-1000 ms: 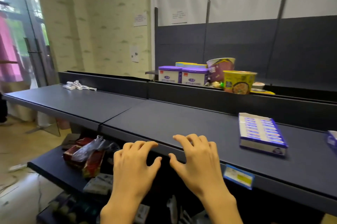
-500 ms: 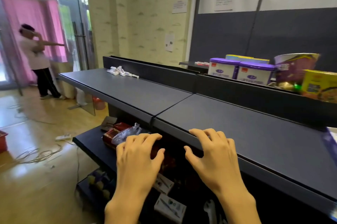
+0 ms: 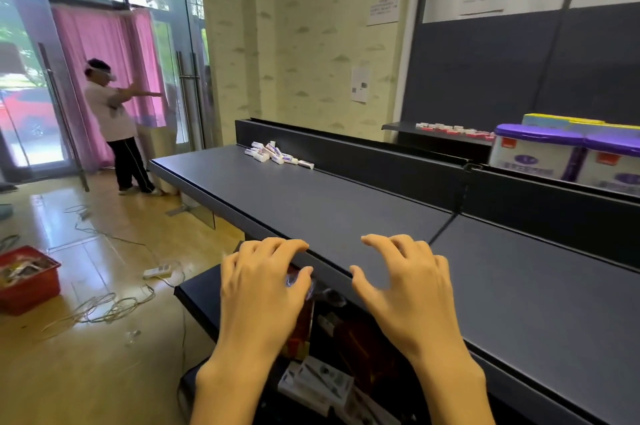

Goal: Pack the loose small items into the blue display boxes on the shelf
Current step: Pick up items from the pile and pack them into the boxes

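Note:
A pile of small white packets with purple and red print lies at the far left end of the dark grey shelf, against its back wall. My left hand hovers at the shelf's front edge, palm down, fingers spread and holding nothing. My right hand hovers over the shelf beside it, also with spread fingers and nothing in it. Both hands are well short of the packets. No blue display box is in this view.
Purple-lidded white tubs stand on the upper shelf at right, behind a row of small red-and-white packs. Packaged goods fill the lower shelf. A person stands by the glass door; cables and a red basket lie on the floor.
My view has swung left along the shelf: the blue box has left the frame and the pile of packets is nearer. Both hands stay held out in front, holding nothing.

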